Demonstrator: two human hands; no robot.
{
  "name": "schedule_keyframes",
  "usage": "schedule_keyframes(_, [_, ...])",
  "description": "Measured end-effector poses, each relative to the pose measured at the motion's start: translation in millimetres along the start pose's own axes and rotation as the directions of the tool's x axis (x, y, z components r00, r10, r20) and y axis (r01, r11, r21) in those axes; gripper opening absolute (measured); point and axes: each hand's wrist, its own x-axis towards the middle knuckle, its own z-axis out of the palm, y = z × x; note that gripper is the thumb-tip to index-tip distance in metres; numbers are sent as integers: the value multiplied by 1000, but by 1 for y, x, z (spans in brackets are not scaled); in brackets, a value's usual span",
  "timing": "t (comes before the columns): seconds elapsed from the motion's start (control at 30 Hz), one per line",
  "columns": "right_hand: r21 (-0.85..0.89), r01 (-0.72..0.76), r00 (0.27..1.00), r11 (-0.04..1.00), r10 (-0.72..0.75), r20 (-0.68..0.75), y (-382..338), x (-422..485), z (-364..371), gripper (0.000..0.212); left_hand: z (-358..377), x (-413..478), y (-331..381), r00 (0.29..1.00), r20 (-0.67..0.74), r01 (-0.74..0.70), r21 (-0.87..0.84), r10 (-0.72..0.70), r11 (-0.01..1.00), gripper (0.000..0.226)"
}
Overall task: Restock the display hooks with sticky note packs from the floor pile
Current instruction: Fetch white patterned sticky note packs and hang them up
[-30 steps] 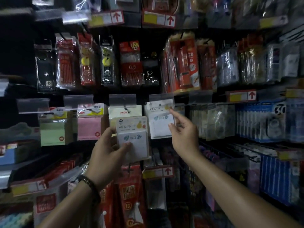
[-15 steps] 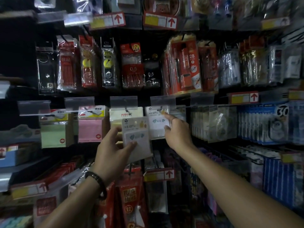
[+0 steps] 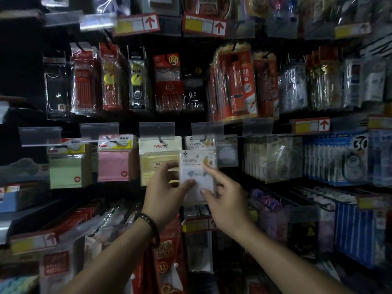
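Head view: we're up at the hook wall, both hands raised to the middle row.
Left hand [image 3: 163, 196]: gripping the white sticky note pack [image 3: 196, 179], with the thumb pressed across its front and the fingers curled round behind its left edge.
Right hand [image 3: 230, 201]: loosely spread and grasping nothing. The index finger [image 3: 209, 169] lies straight along the pack's right side and the thumb tip touches its lower front.
Held pack: upright between the two hands, its header overlapping the bottom of the matching pack [image 3: 198, 143] already hanging on its hook. We cannot tell whether the held pack's own hole has reached the hook.
Left wrist: a dark beaded bracelet [image 3: 149, 221].
Just left of the pack: the yellow note pack [image 3: 158, 154], partly hidden behind the left hand's fingers.
Further left: the pink note pack [image 3: 113, 164], then the green note pack [image 3: 65, 171], each hanging in its own column.
Above the row: a line of clear label holders [image 3: 207, 128], one over each column.
Right side: clear-wrapped cards, then the blue correction tape packs [image 3: 339, 158].
Upper row: red pencil packs [image 3: 233, 81] and refill packets marked 0.5.
Lower row: red packets [image 3: 167, 262] under the left forearm.
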Motion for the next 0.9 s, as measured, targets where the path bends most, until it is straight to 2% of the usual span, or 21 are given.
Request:
schedule_keyframes(0.1, [55,-7,997,998,11,-73,-2,9,-9,71,10,-1,-4,998,-15,-56,13,56,998,57])
schedule_keyframes(0.23, [2,48,990,999,-48,-134,-1,33,-21,66,15,-4,5,988,106,-123,104,112,987,84])
schedule_keyframes(0.33, [-58,62,990,996,-69,-121,-5,45,-24,64,18,-2,8,980,139,-170,191,144,967,92])
schedule_keyframes(0.43, [-82,75,993,994,-82,-82,-8,50,-22,63,19,-1,8,981,126,-173,243,146,954,88])
schedule_keyframes(0.63, [-75,63,993,995,-69,-92,-3,56,-19,60,16,6,12,971,187,-208,350,149,913,91])
schedule_keyframes(0.73, [-86,27,997,996,-33,-68,-2,56,-16,60,14,4,11,970,205,-194,344,128,919,87])
schedule_keyframes(0.9, [-218,-46,997,975,32,-70,-3,67,-16,61,9,10,2,976,197,-164,410,89,897,77])
